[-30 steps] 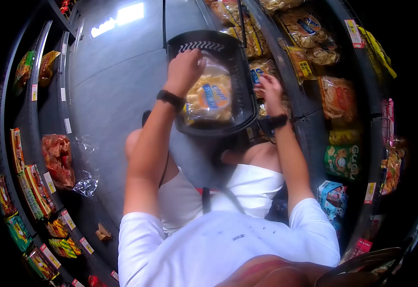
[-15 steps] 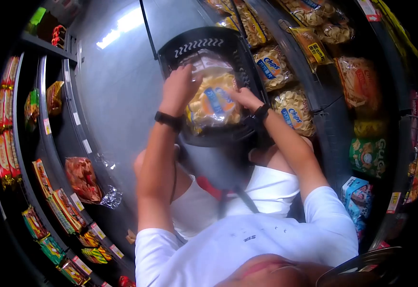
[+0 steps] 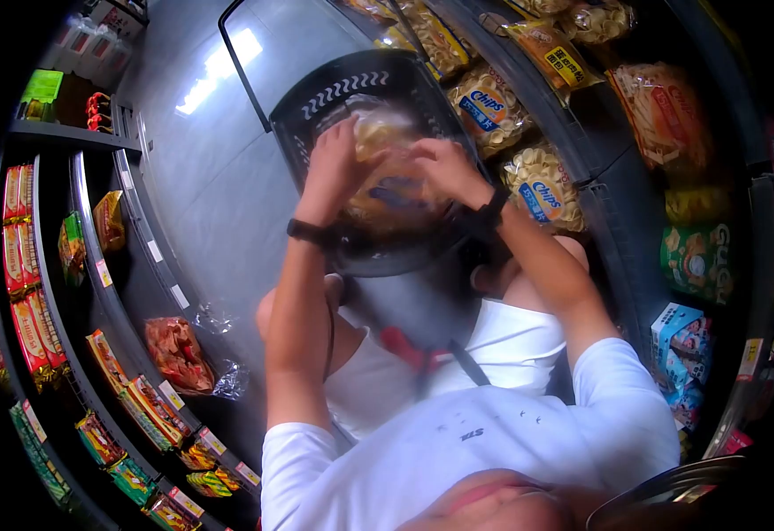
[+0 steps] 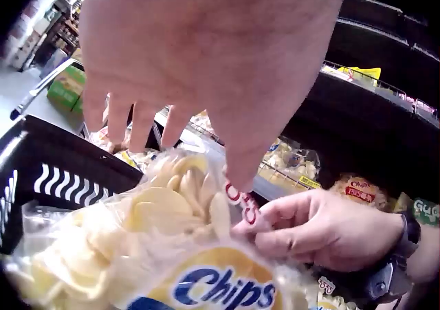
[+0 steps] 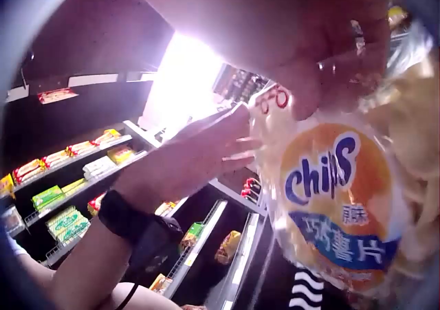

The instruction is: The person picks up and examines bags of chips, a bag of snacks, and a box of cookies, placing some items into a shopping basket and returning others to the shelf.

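A clear bag of chips (image 4: 206, 220) with an orange and blue label is held up in the black basket (image 3: 334, 96), blurred in the head view. My left hand (image 3: 334, 164) holds its upper part, thumb on the near side and fingers reaching over the far side in the left wrist view. With thumb and forefinger, my right hand (image 4: 323, 231) pinches the bag's corner by a red printed logo. In the right wrist view the label (image 5: 340, 207) faces the camera, and my left fingers lie along the bag's edge. Another clear package lies beneath, mostly hidden.
More chip bags (image 3: 542, 188) lie on the low right shelf, beside a yellow bread pack (image 3: 559, 57). Snack packs line the left shelves (image 3: 28, 265). A reddish bag (image 3: 179, 354) sits at the left shelf's edge. The basket's handle (image 3: 241, 53) stands up on its far side.
My right hand has come from the right shelf side to the bag and now pinches it. The bag has shifted under both hands. The head view has turned slightly.
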Tool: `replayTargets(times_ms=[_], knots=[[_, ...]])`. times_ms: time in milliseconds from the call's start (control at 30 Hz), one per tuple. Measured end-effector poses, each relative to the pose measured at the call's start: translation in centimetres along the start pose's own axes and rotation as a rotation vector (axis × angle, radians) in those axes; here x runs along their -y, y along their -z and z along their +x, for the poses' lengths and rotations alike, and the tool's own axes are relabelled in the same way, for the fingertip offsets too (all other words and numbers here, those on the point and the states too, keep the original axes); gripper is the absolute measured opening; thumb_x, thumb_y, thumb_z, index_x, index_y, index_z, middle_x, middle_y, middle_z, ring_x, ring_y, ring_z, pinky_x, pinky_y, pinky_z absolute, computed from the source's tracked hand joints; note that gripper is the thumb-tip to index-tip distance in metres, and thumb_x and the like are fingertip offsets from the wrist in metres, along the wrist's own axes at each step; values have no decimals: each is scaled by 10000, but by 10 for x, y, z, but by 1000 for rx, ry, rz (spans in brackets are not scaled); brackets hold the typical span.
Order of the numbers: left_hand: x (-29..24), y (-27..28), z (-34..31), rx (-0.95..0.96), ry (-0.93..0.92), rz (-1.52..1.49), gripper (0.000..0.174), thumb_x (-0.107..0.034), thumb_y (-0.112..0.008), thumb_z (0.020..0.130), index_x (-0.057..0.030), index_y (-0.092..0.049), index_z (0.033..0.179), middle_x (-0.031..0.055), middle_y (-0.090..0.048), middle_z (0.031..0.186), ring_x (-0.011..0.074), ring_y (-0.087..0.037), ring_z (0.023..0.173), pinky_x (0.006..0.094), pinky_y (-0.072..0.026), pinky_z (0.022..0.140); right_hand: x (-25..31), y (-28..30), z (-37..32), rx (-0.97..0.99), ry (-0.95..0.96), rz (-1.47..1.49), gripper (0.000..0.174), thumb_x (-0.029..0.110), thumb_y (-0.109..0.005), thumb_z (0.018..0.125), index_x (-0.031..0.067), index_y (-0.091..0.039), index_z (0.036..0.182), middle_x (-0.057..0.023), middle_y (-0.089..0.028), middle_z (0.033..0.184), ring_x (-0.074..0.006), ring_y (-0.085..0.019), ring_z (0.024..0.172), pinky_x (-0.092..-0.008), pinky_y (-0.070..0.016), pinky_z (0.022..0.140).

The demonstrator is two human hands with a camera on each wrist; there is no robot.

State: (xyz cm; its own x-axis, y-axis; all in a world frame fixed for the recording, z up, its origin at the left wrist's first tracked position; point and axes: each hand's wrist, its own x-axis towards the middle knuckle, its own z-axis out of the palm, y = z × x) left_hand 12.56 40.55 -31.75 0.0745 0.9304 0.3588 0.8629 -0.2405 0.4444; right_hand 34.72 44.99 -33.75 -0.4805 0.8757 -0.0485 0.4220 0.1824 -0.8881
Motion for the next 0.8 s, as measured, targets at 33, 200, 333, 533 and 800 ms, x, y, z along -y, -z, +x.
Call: replayTargets(times_ms=[33, 200, 333, 533, 800], knots=[[0, -1, 2, 38, 62, -139, 678, -286, -807, 817, -10, -494, 1351, 198, -617, 1236, 305, -605, 1138, 385, -507, 940, 12, 9, -2, 4, -3, 50, 181, 125, -664, 874, 17, -699, 1016, -158, -701, 902, -244, -683, 817, -341, -512, 718], [-19, 12, 5, 270, 230, -764, 818, -226, -806, 839, -5, -313, 1454, 191, -551, 1340, 223, -560, 1208, 345, -505, 960, 26, 49, -3, -166, 236, -13, 171, 154, -676, 908, 30, -707, 1022, -152, -702, 911, -234, -686, 834, -337, -513, 728], [-24, 8, 5, 325, 248, -959, 887, -174, -791, 854, -35, -206, 1507, 179, -501, 1381, 222, -547, 1215, 332, -489, 984, 38, 62, -6, -259, 150, 174, 175, 144, -686, 900, 14, -710, 1014, -141, -704, 904, -268, -684, 823, -336, -515, 721], [-32, -8, 11, 107, 290, -1056, 670, -182, -746, 898, -18, -386, 1438, 106, -608, 1252, 179, -605, 1139, 306, -508, 942, 36, 79, -10, -486, 538, -452, 308, 260, -675, 918, 82, -685, 1169, -109, -687, 1125, -272, -579, 1149, -445, -382, 1013], [-33, 10, 18, 69, 381, -1249, 640, -237, -723, 917, -19, -409, 1430, 85, -610, 1277, 153, -602, 1137, 296, -495, 944, -6, 101, 4, -511, 108, 370, 792, 482, -675, 916, -43, -404, 1444, -200, -515, 1402, -236, -475, 1308, -333, -371, 1075]])
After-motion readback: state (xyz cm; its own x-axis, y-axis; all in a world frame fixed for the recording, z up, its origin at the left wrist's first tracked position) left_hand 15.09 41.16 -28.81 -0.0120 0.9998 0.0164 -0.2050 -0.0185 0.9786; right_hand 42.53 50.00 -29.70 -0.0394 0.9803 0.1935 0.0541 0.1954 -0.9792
